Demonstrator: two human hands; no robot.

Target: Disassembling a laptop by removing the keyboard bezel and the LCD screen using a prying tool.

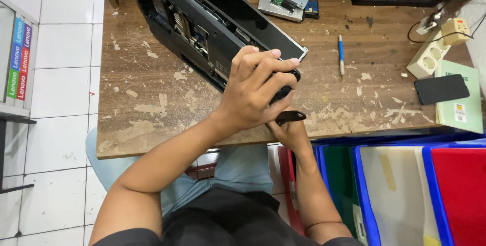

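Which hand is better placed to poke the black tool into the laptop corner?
Probably the right hand: it holds the black tool just below the opened laptop's near corner. The left hand is busy, wrapped over that corner.

Bare tabletop point(152, 99) left of laptop point(202, 28)

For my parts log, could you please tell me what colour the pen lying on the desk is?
The pen is blue and white, best seen in the head view.
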